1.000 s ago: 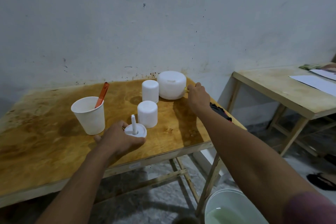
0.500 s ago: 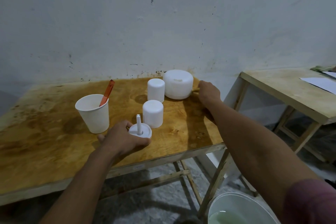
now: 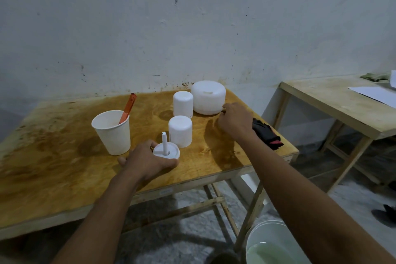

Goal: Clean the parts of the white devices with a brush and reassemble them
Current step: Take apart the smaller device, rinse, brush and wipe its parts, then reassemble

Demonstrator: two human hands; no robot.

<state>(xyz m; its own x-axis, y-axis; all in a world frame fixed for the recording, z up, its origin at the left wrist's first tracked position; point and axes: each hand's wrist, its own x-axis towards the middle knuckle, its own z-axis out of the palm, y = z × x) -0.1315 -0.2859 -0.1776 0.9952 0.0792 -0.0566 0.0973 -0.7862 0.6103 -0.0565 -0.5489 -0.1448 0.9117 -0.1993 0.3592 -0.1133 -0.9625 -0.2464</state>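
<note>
Both arms extended: left hand [image 3: 147, 159] grips stemmed base [image 3: 166, 150]; right hand [image 3: 234, 121] curled (contents unclear).

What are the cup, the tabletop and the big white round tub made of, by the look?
The cup looks like paper: matt white, thin rolled rim. The tabletop seems plywood: grain under a stained amber varnish, pale raw edge. The big round tub is probably plastic: smooth, even white, softly rounded corners.
</note>
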